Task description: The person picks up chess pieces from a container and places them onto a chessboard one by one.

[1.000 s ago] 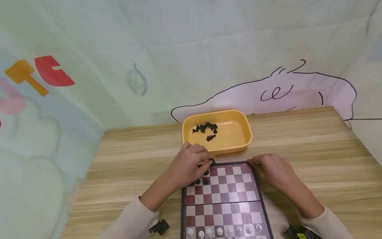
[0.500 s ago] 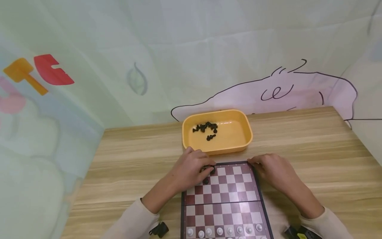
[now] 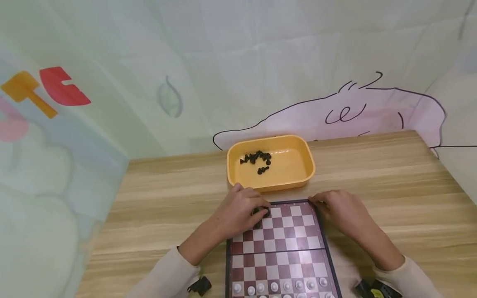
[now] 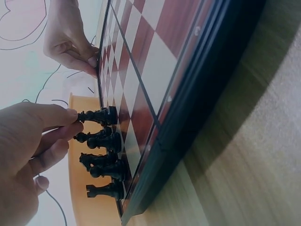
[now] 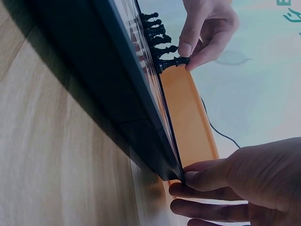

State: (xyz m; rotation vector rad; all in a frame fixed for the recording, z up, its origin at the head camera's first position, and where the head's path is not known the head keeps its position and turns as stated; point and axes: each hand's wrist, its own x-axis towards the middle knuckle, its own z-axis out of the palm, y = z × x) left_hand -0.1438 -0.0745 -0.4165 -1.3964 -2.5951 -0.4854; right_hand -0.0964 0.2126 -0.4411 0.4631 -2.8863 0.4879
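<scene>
My left hand (image 3: 238, 211) is over the far left corner of the chessboard (image 3: 285, 234). Its thumb and fingertips pinch the top of a tall black chess piece (image 4: 99, 116), whose base stands on the board. Beside that piece stand other black pieces, among them a rook (image 4: 106, 190) and a knight (image 4: 96, 161); in the head view the hand hides most of them. My right hand (image 3: 343, 210) grips the board's far right corner between thumb and index finger, the other fingers extended below in the right wrist view. White chess pieces (image 3: 274, 287) line the near side.
Just behind the board is a yellow tray (image 3: 294, 182), with several loose black pieces (image 3: 257, 157) lying in its left part. Everything rests on a wood-grain table (image 3: 167, 186). A printed cloth (image 3: 238, 82) hangs behind the table.
My left hand has come slightly nearer, bringing the black piece from the board's far edge down onto its back row. The right hand keeps its place at the corner.
</scene>
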